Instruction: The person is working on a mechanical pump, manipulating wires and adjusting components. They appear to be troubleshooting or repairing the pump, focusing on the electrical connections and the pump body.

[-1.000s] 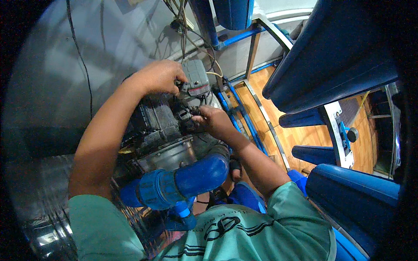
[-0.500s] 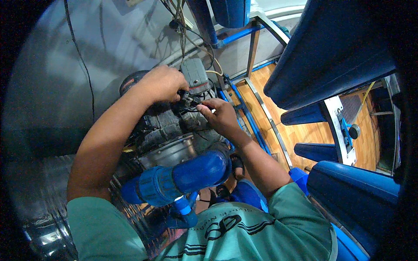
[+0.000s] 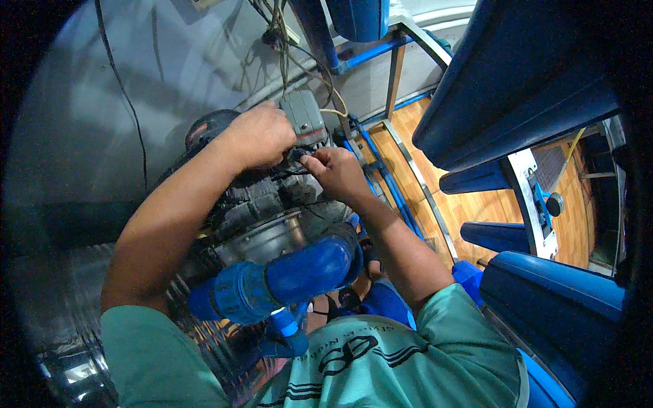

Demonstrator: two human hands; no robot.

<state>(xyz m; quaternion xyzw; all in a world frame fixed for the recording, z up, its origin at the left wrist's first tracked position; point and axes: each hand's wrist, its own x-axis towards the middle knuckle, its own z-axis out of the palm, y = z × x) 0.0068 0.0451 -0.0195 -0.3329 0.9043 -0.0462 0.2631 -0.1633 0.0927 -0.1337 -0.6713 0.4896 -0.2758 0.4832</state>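
Both my hands meet over a dirty dark motor-like machine (image 3: 253, 197), just below a grey box (image 3: 304, 117) with cables. My left hand (image 3: 262, 136) is closed beside the box, its fingertips bent down out of sight; what they grip cannot be made out. My right hand (image 3: 336, 173) pinches with thumb and forefinger at a thin black wire (image 3: 296, 170) among small dark parts. The fingertips of the two hands almost touch there. A round black end cap (image 3: 209, 128) of the machine shows behind my left forearm.
A thick blue pipe elbow (image 3: 306, 268) lies between my arms and chest. At left is a shiny ribbed metal tank (image 3: 75, 299). Cables (image 3: 280, 47) hang along the grey wall. Big blue cylinders (image 3: 517, 81) and a metal frame (image 3: 425, 183) stand at right over a wood-patterned floor (image 3: 490, 204).
My right hand has shifted slightly up and left, bringing its pinch closer to my left fingers. My left hand has turned a little and lowered, covering more of the small parts.
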